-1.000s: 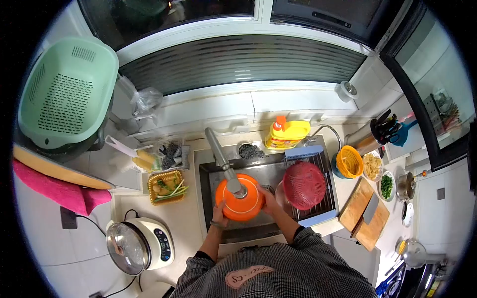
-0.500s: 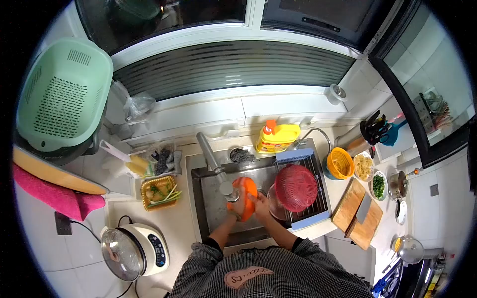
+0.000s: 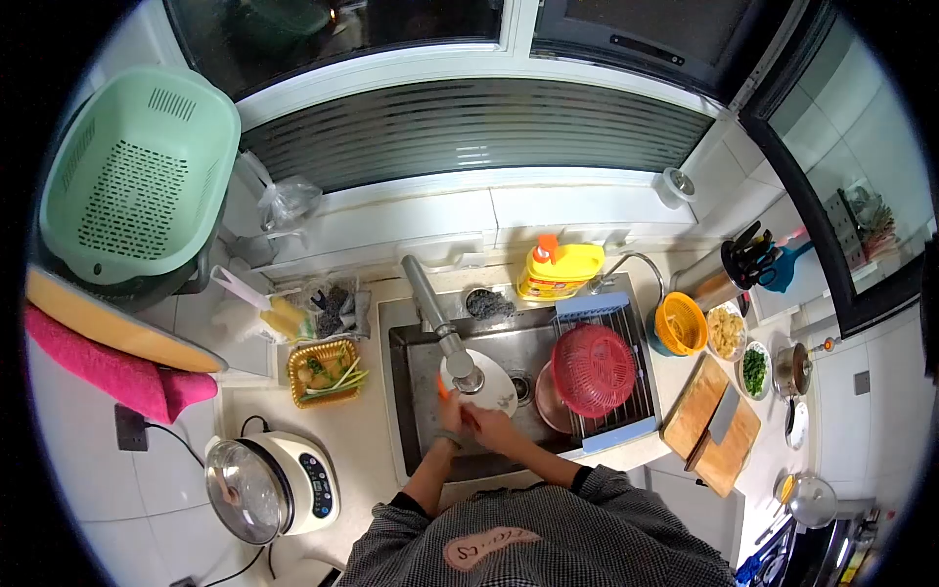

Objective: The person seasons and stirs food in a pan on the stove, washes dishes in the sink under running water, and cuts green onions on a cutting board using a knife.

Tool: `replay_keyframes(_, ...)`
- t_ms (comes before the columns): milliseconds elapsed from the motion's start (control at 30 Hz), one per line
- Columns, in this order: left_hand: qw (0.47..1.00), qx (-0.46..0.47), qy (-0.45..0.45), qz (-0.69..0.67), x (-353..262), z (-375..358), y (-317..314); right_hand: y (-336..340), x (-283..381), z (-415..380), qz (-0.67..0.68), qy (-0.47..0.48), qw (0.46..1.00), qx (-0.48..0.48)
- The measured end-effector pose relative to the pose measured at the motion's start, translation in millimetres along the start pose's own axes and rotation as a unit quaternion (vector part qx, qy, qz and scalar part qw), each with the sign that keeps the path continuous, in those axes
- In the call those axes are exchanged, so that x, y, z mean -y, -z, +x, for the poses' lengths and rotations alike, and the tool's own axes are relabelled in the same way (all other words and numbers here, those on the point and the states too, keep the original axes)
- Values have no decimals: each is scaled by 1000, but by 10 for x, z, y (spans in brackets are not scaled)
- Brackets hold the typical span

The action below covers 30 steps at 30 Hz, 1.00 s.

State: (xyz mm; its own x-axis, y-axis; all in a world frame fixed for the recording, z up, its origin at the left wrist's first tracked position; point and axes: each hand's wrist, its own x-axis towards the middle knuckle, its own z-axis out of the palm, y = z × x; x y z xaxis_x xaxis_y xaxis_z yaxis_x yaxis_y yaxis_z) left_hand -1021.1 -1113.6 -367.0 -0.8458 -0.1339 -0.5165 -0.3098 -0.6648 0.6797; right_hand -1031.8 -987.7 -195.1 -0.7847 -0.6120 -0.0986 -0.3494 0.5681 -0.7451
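Under the faucet (image 3: 440,328) in the sink, a bowl (image 3: 494,386) shows its round white inside, with an orange strip of its outside along the left edge. My left hand (image 3: 451,413) grips its lower left side, fingers partly hidden. My right hand (image 3: 491,428) is closed at the near rim, close to my left hand; its fingertips are hard to make out. Right of the bowl, a red strainer basket (image 3: 593,370) sits on the drying rack (image 3: 626,377), partly over a pinkish bowl (image 3: 552,403).
A yellow detergent bottle (image 3: 559,269) stands behind the sink. To the left are a small basket of vegetables (image 3: 324,373) and an electric cooker (image 3: 274,489). On the right, a cleaver (image 3: 719,419) lies on a cutting board (image 3: 694,401), near an orange strainer (image 3: 682,323) and chopped greens (image 3: 754,372).
The bowl has turned from its orange outside to its white inside. My right hand has moved left and down, closer to my left hand. The whole view has shifted slightly.
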Motion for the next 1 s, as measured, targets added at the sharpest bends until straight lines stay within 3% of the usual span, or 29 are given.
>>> replay_keyframes(67, 991, -110, -45, 57, -1063, -802, -711, 90, -167, -160, -9, 4, 1000, 15)
replay_keyframes(167, 991, -56, -79, 89, -879, -695, -184, 60, -637, -141, -104, 23, 992, 69)
replay_keyframes(233, 991, -17, -58, 121, -763, -707, -11, 167, -675, 68, -178, 165, 957, -160)
replay_keyframes(267, 987, 25, -37, 152, -798, -722, -28, 168, -599, 122, -177, 164, 957, -163)
replay_keyframes(300, 987, 28, -37, 155, -808, -751, -64, 117, -485, 177, -176, 117, 971, -115)
replay_keyframes(400, 970, 10, -1, 243, -874, -894, -220, -5, -258, 244, 31, 92, 993, 61)
replay_keyframes(467, 986, -31, 7, 165, -972, -967, -308, 0, -80, 97, 187, 98, 969, 130)
replay_keyframes(500, 989, -74, 12, 126, -1148, -1107, -500, 19, -98, 32, 187, 98, 969, 130)
replay_keyframes(533, 989, -73, 12, 127, -1143, -1065, -435, 91, -171, -62, 147, 130, 964, 181)
replay_keyframes(600, 984, -43, -102, 136, -1126, -968, -253, 252, -438, -227, 107, 159, 955, 227)
replay_keyframes(667, 987, -32, -121, 100, -1232, -1048, -361, 403, -758, -270, -148, 199, 964, 92)
replay_keyframes(700, 987, -29, -110, 114, -1207, -1028, -313, 422, -797, -252, -148, 198, 965, 91)
replay_keyframes(767, 986, -25, -100, 130, -1001, -876, -36, 576, -648, -183, 18, 60, 997, -39)
replay_keyframes(800, 992, 3, -44, 117, -747, -680, 260, 585, -580, -152, 18, 61, 997, -42)
replay_keyframes(833, 994, 31, 14, 104, -764, -679, 240, 560, -518, -133, 114, 9, 989, -92)
replay_keyframes(867, 994, 32, 14, 105, -742, -682, 193, 554, -487, -120, 208, -42, 967, -141)
replay_keyframes(900, 991, -26, 51, 119, -689, -672, 112, 577, -506, -90, 208, -42, 967, -142)
replay_keyframes(933, 984, -84, 87, 132, -728, -667, -7, 598, -558, -38, 147, -140, 975, -87)
replay_keyframes(967, 984, -82, 87, 131, -718, -520, 56, 595, -650, -1, 83, -235, 968, -32)
replay_keyframes(1000, 918, -51, 62, 388, -738, -358, 137, 586, -737, -11, 82, -236, 968, -32)
